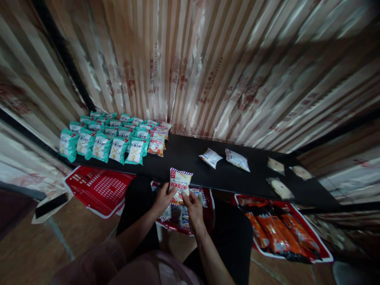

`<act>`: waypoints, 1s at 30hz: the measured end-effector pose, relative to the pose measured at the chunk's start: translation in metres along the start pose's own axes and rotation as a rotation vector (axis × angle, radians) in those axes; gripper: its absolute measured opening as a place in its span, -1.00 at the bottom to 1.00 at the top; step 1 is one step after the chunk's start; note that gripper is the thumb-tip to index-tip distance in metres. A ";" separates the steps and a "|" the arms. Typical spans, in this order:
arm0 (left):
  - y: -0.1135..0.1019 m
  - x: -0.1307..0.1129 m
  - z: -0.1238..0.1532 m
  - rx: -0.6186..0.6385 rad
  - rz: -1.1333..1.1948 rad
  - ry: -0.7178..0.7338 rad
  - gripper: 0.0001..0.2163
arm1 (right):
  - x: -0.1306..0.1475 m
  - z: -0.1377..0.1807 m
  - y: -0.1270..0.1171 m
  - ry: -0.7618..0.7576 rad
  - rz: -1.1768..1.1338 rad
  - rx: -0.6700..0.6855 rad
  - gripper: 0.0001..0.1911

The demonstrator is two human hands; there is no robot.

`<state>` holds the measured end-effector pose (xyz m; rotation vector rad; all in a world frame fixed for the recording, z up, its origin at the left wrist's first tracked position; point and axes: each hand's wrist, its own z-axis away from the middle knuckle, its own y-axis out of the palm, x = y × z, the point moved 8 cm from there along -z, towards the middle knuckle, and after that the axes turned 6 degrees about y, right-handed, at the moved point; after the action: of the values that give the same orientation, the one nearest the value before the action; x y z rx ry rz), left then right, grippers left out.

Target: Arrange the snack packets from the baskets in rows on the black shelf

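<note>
While the left hand [163, 199] and right hand [194, 208] are clamped on its lower sides, a white printed packet [180, 183] is held at the front edge of the black shelf [184, 152]. Teal packets [101, 146] stand in rows toward the shelf's left end, red-printed packets [156, 142] just beside them; clear packets [280, 189] lie near its right end.

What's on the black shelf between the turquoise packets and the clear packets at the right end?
In the head view: a cluster of orange-and-white packets, then two white packets lying apart.
</note>
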<state>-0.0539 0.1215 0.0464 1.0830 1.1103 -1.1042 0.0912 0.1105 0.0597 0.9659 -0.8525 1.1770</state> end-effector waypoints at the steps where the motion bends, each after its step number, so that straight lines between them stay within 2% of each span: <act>1: -0.002 -0.003 0.000 0.006 -0.005 0.024 -0.63 | 0.001 -0.001 0.002 -0.003 -0.001 0.001 -0.64; 8: -0.022 -0.016 -0.002 -0.057 -0.094 0.070 -0.66 | 0.009 -0.005 0.021 0.010 0.006 0.030 -0.60; 15: -0.043 -0.020 -0.009 -0.126 -0.165 0.041 -0.68 | 0.016 -0.003 0.048 0.047 -0.049 0.153 -0.48; 22: -0.052 -0.033 -0.019 -0.114 -0.166 0.097 -0.70 | 0.020 -0.019 0.061 0.062 -0.047 0.196 -0.56; 30: -0.060 -0.060 -0.026 -0.180 -0.318 0.123 -0.76 | 0.031 -0.032 0.071 0.038 0.059 0.087 -0.54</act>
<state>-0.1223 0.1457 0.0969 0.8604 1.4879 -1.1681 0.0286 0.1589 0.0877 0.9911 -0.8096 1.2880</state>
